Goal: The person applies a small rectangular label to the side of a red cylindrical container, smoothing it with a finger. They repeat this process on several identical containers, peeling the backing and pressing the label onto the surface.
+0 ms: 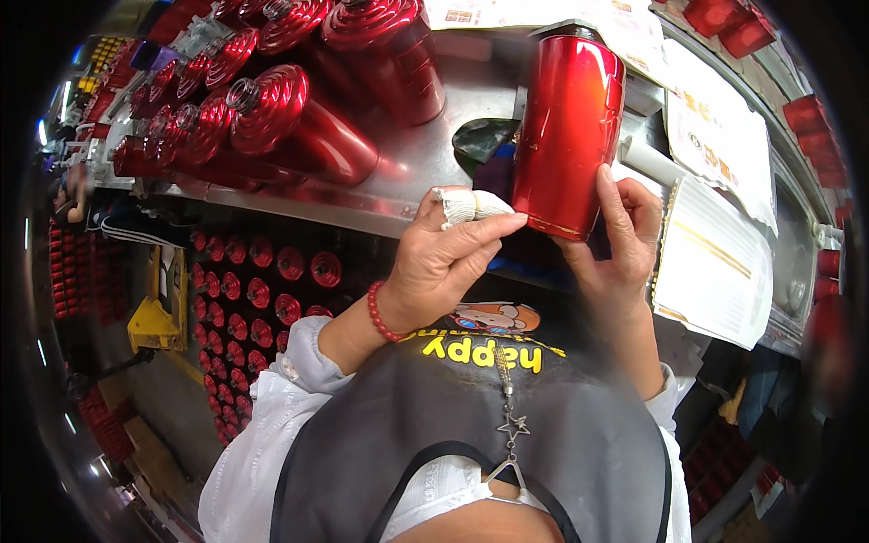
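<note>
A glossy red bottle (568,127) leans over the bench edge in front of me, its near end marked by a thin gold line. My right hand (625,231) grips that near end from the right, thumb along its side and fingers curled beneath. Between the fingers of my left hand (439,267) is a rolled white cloth (472,206). The left index fingertip reaches the bottle's lower left edge. A red bead bracelet (378,312) circles my left wrist. The bottle's far end meets a dark piece (572,30), partly hidden.
Several red bottles (389,54) with ridged shoulders stand on the metal bench (362,213) at left. Printed paper sheets (715,262) lie at right. Many more red bottles (258,294) stand below at left, near a yellow pallet jack (158,321). Another person (74,195) is at far left.
</note>
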{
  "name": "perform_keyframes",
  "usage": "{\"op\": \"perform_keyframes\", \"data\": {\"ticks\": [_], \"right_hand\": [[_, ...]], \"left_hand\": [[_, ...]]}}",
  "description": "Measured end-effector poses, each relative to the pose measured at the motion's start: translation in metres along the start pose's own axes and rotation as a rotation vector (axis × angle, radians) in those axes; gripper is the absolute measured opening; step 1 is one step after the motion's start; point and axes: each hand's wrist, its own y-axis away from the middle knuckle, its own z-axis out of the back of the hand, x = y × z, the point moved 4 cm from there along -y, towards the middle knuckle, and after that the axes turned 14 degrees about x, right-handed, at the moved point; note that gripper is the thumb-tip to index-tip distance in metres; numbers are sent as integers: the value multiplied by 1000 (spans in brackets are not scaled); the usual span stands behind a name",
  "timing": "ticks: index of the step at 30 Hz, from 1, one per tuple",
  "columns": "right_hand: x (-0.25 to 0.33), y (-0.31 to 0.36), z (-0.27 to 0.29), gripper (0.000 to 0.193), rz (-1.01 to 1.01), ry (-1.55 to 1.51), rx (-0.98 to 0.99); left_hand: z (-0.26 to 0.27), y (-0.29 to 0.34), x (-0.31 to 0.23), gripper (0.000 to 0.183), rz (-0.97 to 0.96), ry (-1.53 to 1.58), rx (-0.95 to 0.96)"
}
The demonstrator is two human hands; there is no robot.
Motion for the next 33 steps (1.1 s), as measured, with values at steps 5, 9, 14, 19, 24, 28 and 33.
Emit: {"op": "perform_keyframes", "data": {"ticks": [5,9,14,19,24,28,33], "right_hand": [[-2,1,-1,80,-3,-23,-13],[-2,2,-1,80,-1,-27,-22],[-4,2,-2,80,7,-50,-28],[-5,3,-3,81,14,-60,-27],[-7,5,-4,81,15,-93,-32],[-6,3,-3,81,21,-72,-35],[-7,4,-4,82,10,-98,-36]], "left_hand": [[-3,5,3,35,44,40,-10],[-4,1,-7,34,24,8,3],[-4,4,-4,33,87,75,-39],[-7,4,-11,32,64,-10,-25],[-8,7,-8,32,92,43,-57],[-8,6,-11,33,110,80,-41],[-10,7,-13,34,117,50,-31]]}}
